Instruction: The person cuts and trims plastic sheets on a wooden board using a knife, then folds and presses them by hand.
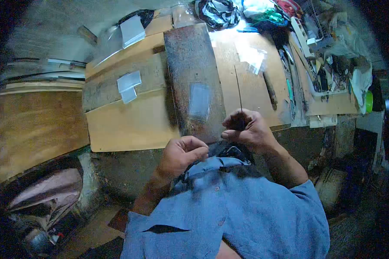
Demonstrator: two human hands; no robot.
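Note:
My left hand (183,155) is in front of my blue shirt, near the bench's front edge. Its thumb and fingertips are pinched together; anything between them is too small to make out. To its right, my right hand (250,133) has curled fingers around a thin dark rod (238,88), which points away from me over the bench. The rod's lower end is hidden in the hand. Just beyond both hands lies a dark, worn board (192,56) with a clear, flat plastic packet (199,101) on it. The hands are apart from each other.
More clear plastic pieces (129,86) lie on the wooden bench (129,129) at left, others (253,57) at right. White sheets (132,31) and plastic bags (218,13) stand at the back. A power strip (301,36) and a cluttered tray (330,92) are far right.

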